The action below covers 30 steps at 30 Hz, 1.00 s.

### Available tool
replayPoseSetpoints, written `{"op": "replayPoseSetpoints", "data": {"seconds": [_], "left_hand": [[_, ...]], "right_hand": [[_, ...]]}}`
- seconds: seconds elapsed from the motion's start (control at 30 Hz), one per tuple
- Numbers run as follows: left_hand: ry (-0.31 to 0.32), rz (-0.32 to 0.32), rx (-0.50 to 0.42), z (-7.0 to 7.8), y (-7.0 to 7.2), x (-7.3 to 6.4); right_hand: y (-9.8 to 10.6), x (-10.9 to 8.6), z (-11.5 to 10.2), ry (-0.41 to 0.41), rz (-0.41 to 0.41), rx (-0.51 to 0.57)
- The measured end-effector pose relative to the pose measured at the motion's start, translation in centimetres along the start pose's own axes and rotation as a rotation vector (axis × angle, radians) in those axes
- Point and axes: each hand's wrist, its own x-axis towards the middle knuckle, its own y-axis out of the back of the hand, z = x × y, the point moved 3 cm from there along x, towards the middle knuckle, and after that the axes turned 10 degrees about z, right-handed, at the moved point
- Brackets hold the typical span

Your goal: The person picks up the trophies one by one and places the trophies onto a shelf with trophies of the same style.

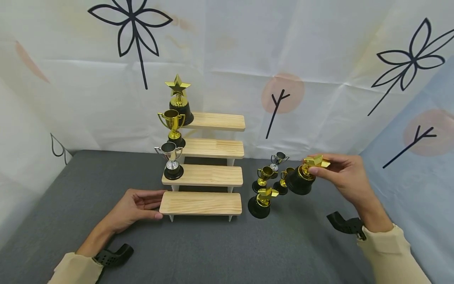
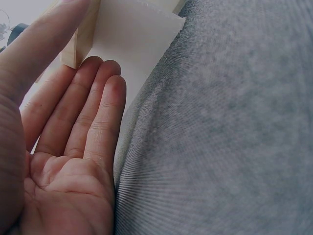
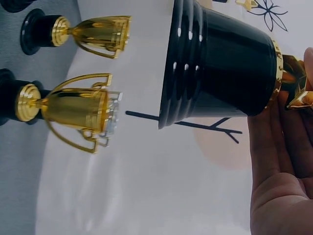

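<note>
Star trophy (image 1: 305,175) with a black base, held up at the right of the frame.

The right hand (image 1: 342,171) pinches its gold star top, tilted, above the grey surface (image 1: 213,252), just beside four small trophies (image 1: 269,185). The left hand (image 1: 136,207) lies flat and spread, fingers touching the left end of the wooden step shelf's (image 1: 202,203) lowest step. Three trophies stand on the steps above.

Grey cloth table (image 1: 198,252): wooden stepped stand (image 1: 200,203), four small trophies (image 1: 269,185) beside.
</note>
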Motion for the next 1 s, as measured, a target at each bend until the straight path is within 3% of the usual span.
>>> {"op": "replayPoseSetpoints", "data": {"seconds": [0.17,0.4,0.53,1.0], "left_hand": [[-0.004,0.0,0.0,-0.1,0.1,0.0],[-0.003,0.005,0.009,-0.1,0.1,0.0],[0.001,0.009,0.011,-0.1,0.1,0.0],[0.028,0.024,0.047,0.0,0.0,0.0]], "right_hand": [[-0.3,1.1,-0.7,-0.011,0.016,-0.036],[-1.0,2.4,-1.8,-0.059,0.065,-0.216],[-1.6,3.5,-2.1,-0.066,0.071,-0.23],[-3.3,6.4,-2.2,-0.057,0.041,-0.066]]}}
